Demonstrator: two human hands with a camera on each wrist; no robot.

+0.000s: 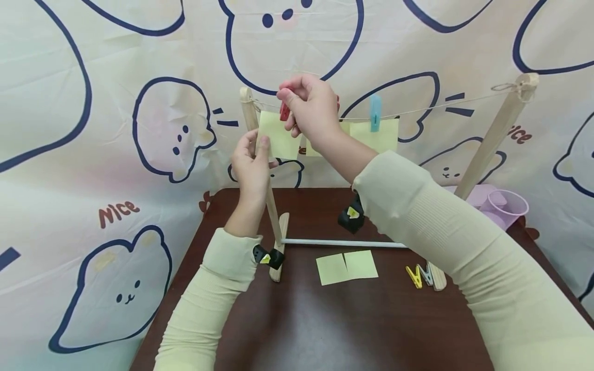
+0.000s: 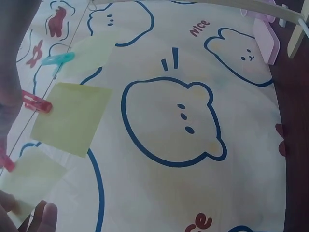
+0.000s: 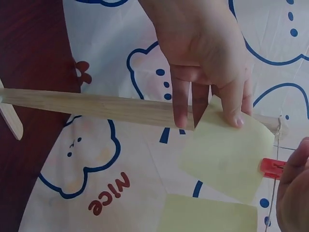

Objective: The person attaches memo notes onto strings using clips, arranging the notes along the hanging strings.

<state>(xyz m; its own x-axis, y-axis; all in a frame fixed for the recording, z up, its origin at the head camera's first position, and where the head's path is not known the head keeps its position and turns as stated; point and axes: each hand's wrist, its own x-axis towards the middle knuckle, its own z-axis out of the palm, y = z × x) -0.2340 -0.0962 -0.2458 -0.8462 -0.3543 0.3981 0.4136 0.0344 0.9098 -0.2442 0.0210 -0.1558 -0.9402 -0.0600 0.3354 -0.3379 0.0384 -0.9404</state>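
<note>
Near the left post, my left hand (image 1: pixel 252 162) pinches the edge of a pale yellow paper note (image 1: pixel 278 135) between thumb and fingers. My right hand (image 1: pixel 313 105) holds a red clothespin (image 1: pixel 284 112) at that note's top edge, right at the string (image 3: pixel 272 203). Beside it, a second yellow note (image 2: pixel 72 118) hangs from another red clothespin (image 2: pixel 37 101), partly hidden behind my right hand in the head view. Farther right, a light blue clothespin (image 1: pixel 375 114) grips a third note (image 1: pixel 385 139) on the string.
The string runs between a left wooden post (image 1: pixel 273 216) and a right wooden post (image 1: pixel 492 134), with a white rod (image 1: pixel 343 242) low between them. On the brown table (image 1: pixel 325 330) lie two notes (image 1: pixel 331 269), a yellow clothespin (image 1: pixel 414 277) and a grey clothespin (image 1: pixel 425 275). A pink cup (image 1: pixel 508 208) stands at right.
</note>
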